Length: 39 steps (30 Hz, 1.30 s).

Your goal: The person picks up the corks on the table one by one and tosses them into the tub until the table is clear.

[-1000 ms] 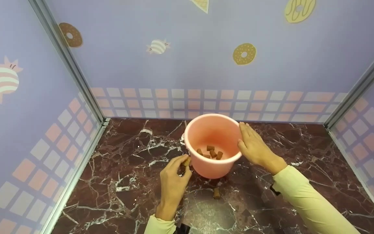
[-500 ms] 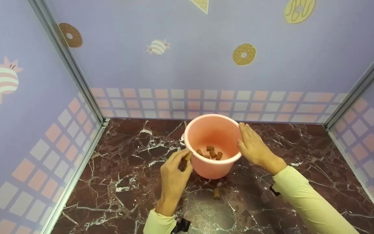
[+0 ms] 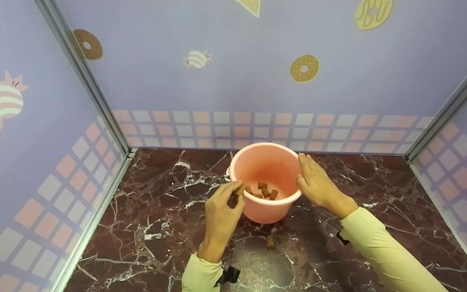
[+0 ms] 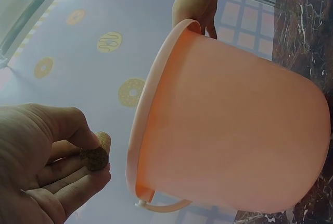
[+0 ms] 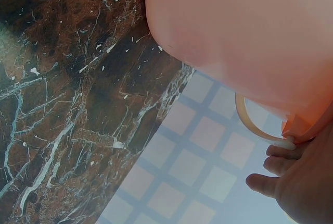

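A pink bucket (image 3: 264, 213) stands upright on the dark marbled table. Thumb and fingers of my left hand (image 3: 222, 213) pinch a brown cork (image 4: 97, 153), held beside the bucket's left rim in the head view. In the left wrist view the cork is above the level of the rim, a little apart from it. My right hand (image 3: 318, 184) rests on the right side of the rim with its fingers extended, near the pale bucket handle (image 5: 250, 122) in the right wrist view. Inside the bucket lie several corks (image 3: 266, 192).
One loose cork (image 3: 270, 242) lies on the marbled tabletop (image 3: 168, 243) in front of the bucket. Purple patterned walls (image 3: 241, 85) enclose the table at the back, left and right.
My left hand has lifted the cork from low beside the bucket up to its left rim, moving slightly right. My right hand and the bucket have stayed in place.
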Tool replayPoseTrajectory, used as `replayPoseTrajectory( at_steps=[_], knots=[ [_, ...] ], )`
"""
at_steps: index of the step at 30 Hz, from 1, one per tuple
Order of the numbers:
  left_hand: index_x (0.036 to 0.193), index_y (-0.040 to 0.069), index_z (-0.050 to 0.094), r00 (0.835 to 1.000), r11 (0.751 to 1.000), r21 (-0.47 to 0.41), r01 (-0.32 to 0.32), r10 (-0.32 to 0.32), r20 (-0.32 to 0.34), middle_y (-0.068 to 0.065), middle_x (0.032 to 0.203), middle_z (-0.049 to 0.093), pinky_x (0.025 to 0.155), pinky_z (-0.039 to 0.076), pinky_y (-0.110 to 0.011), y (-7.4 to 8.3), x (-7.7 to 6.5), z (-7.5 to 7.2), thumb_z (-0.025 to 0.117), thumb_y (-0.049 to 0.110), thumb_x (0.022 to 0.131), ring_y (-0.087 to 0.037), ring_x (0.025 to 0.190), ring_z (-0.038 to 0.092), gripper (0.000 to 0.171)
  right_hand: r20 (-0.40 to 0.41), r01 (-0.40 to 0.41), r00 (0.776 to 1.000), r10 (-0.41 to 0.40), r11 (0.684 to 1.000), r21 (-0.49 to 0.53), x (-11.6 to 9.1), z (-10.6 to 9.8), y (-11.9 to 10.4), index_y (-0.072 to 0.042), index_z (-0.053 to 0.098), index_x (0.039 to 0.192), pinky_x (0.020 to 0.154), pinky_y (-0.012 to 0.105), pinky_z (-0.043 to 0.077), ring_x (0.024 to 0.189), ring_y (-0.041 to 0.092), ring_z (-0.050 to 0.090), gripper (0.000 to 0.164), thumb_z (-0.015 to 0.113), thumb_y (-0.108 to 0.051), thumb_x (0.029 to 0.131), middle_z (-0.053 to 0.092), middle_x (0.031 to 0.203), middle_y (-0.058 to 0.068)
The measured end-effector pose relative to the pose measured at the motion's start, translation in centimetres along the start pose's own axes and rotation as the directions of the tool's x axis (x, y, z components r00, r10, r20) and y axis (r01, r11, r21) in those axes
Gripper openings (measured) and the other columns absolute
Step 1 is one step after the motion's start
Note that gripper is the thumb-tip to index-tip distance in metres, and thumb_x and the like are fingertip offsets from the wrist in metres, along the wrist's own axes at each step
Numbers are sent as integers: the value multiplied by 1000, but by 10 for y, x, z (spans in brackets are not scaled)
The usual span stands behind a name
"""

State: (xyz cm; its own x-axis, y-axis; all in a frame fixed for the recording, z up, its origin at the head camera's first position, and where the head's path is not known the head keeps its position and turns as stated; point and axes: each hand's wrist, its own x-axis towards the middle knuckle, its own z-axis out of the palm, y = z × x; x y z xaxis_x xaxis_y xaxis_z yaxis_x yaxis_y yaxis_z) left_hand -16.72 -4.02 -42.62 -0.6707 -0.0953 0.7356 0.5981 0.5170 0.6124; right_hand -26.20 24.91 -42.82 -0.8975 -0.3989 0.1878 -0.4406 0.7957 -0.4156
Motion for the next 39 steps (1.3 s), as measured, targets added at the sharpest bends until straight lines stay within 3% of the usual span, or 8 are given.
replayPoseTrajectory(
  at_steps=[15,23,39],
  knots=[
    [112,-6,78,1000,1000,-12,-13,13,13,-16,110,77,90,62,-29,-2,7,9,80,-16,77,-29,100,76,36,-16,9,1000,-9,1000,0,-1,1,0,17,17,160,129,59,13,157,50,18,69,43,-18,107,21,168,34],
    [110,-7,78,1000,999,-30,-25,25,13,-16,108,77,68,62,-27,-7,9,17,75,-17,77,-24,84,73,35,-18,14,1000,-14,1000,9,-1,1,0,17,17,160,129,59,13,157,50,17,69,43,-18,107,21,168,34],
    [111,-5,78,1000,1000,-28,-3,3,22,-14,104,77,64,63,-35,-8,13,24,76,-15,78,-22,75,70,34,-19,18,1000,-18,1000,12,0,1,0,18,17,160,129,60,13,157,51,17,69,43,-18,107,20,168,35]
  ],
)
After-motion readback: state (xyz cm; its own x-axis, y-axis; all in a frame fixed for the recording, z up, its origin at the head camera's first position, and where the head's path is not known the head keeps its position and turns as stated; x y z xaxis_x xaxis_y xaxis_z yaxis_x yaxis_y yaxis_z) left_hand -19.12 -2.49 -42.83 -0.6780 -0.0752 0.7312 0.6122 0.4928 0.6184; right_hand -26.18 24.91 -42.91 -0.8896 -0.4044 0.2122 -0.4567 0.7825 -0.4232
